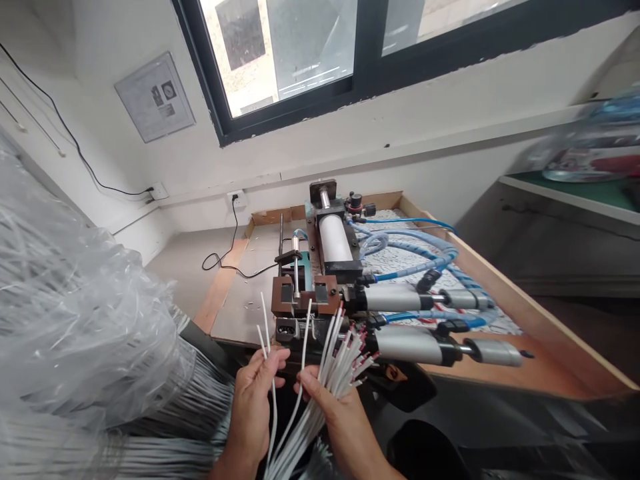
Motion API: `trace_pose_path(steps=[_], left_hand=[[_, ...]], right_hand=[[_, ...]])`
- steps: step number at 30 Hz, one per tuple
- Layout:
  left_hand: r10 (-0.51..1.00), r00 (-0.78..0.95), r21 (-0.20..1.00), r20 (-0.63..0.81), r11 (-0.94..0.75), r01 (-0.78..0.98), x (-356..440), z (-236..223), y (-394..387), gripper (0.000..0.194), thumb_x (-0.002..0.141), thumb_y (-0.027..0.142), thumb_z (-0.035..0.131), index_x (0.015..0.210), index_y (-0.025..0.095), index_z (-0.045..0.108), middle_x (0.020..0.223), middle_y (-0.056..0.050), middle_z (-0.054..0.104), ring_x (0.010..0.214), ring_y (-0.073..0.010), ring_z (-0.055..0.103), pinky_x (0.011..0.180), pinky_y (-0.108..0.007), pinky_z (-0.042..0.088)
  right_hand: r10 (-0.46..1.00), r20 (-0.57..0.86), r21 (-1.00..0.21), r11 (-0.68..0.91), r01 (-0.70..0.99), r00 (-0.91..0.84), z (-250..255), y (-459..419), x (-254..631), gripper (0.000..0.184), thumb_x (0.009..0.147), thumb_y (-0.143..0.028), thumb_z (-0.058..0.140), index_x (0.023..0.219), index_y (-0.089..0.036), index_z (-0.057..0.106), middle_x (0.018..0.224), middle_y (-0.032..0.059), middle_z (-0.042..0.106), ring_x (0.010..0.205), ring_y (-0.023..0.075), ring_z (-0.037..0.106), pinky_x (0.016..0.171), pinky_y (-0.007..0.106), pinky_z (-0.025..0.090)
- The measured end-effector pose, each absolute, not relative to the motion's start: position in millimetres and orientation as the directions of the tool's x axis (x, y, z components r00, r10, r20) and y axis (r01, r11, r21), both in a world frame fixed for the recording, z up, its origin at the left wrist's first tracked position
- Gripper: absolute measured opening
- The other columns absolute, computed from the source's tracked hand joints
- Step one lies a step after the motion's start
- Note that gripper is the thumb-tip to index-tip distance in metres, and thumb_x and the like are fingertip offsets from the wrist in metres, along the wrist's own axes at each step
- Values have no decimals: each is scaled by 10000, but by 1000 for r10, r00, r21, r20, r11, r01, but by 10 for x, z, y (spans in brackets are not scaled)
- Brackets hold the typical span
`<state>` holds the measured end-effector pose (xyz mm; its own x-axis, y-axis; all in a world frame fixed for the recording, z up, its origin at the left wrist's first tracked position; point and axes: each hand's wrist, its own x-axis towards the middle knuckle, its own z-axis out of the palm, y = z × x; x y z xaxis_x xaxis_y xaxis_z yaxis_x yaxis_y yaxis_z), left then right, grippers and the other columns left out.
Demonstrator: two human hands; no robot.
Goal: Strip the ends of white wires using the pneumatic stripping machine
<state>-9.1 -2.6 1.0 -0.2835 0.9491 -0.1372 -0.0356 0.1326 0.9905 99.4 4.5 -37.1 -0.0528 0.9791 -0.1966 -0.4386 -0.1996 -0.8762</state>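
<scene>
In the head view my right hand [336,405] is closed around a thick bundle of white wires [345,367], many with reddish tips. One wire [306,333] stands apart at that hand's thumb and fingertip. To its left, my left hand [257,393] pinches a couple of loose white wires [265,323] between thumb and fingers, their ends pointing up. Just beyond both hands stands a pneumatic machine [306,293] with a brown metal block at its front and silver cylinders to the right. The wire ends are near that block; whether any touch it I cannot tell.
A wooden-edged tray [440,223] surrounds the machine, with blue air hoses [425,250] and white scraps on its right side. Large bundles of grey wire [185,393] under clear plastic [95,300] fill the left. A green-topped shelf [595,197] juts out at right.
</scene>
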Motion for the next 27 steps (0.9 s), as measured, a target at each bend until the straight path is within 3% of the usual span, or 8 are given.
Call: trace_pose_path(steps=[12,19,23,27], left_hand=[[950,-278,990,-144,140,-35,-77,29,-25,321,744,390,485,802,155,696,932,-107,647,865,-233,553,650,-290,448],[984,-164,997,-74,71,-21,8,61,-44,304,746,373,494,846,172,699,950,-83,640,906,-224,559,804,-290,415],[988,-136,997,-73,75,14,1,64,-53,310,753,372,480,859,175,695,1033,-87,601,949,-234,543,818,-297,416],[978,-194,991,-82,100,87,-49,36,-52,335,768,397,441,869,190,685,1024,-86,611,913,-238,551,704,-298,451]], right_hand=[[954,-294,-803,-276,-528,-50,-325,106,1003,194,588,-328,685,568,-142,635,487,-6,561,492,130,472,535,246,368],[942,-110,-814,-269,-515,-318,-211,104,983,178,620,-280,678,746,-155,669,745,30,654,804,205,565,795,303,387],[972,-127,-851,-209,-481,-197,-278,71,981,172,613,-327,677,659,-165,642,696,20,632,750,197,553,743,294,406],[983,-172,-881,-180,-438,-58,-309,6,1014,216,605,-367,671,585,-163,606,547,1,572,574,159,503,611,271,403]])
